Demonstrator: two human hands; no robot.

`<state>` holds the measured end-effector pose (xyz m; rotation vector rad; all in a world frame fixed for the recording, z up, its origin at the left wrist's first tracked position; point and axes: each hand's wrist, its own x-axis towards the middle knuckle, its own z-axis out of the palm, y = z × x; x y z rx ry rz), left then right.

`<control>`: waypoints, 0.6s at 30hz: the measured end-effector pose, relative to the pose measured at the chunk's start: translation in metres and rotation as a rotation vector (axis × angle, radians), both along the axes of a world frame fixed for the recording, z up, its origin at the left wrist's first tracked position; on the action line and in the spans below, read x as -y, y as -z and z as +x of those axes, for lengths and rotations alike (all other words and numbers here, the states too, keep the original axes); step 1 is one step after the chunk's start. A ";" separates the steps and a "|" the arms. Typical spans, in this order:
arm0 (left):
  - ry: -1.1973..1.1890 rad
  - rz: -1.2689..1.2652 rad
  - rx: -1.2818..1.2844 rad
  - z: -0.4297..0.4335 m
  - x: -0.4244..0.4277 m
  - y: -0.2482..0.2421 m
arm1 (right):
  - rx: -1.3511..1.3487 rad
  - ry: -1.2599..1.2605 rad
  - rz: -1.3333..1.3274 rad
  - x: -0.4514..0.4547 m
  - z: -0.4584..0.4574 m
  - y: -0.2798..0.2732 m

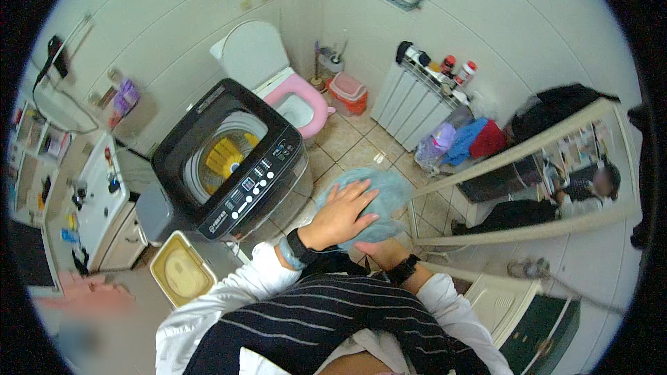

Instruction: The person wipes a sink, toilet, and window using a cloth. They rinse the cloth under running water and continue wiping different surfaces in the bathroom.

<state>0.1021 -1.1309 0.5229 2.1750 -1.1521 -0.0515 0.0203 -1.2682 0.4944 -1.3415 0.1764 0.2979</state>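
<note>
A fluffy pale blue bundle (383, 192), perhaps cloth or plush, is held in front of my body. My left hand (341, 216) lies flat on its near left side with the fingers spread over it. Below the bundle's lower edge, my right hand (384, 252) touches it from the near side; its fingers are partly hidden. Both wrists carry black bands. To the left stands a black top-loading washing machine (284, 161) with its lid up, and a yellow piece (224, 156) shows inside the drum.
A toilet with a pink seat (315, 109), a red bin (348, 96) and a white radiator (411, 107) stand beyond. A framed mirror (521, 234) leans at right. A washbasin (94, 208) and an open pale bin (156, 265) are at left.
</note>
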 end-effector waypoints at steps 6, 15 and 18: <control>-0.049 -0.225 -0.398 0.067 0.029 0.011 | 0.329 -0.165 -0.459 0.094 0.057 -0.006; -0.327 -0.189 -0.763 0.198 0.060 0.069 | 0.235 -0.187 -0.415 0.208 0.201 0.007; -0.370 -0.273 -0.709 0.249 0.079 0.058 | 0.237 -0.226 -0.399 0.239 0.263 0.004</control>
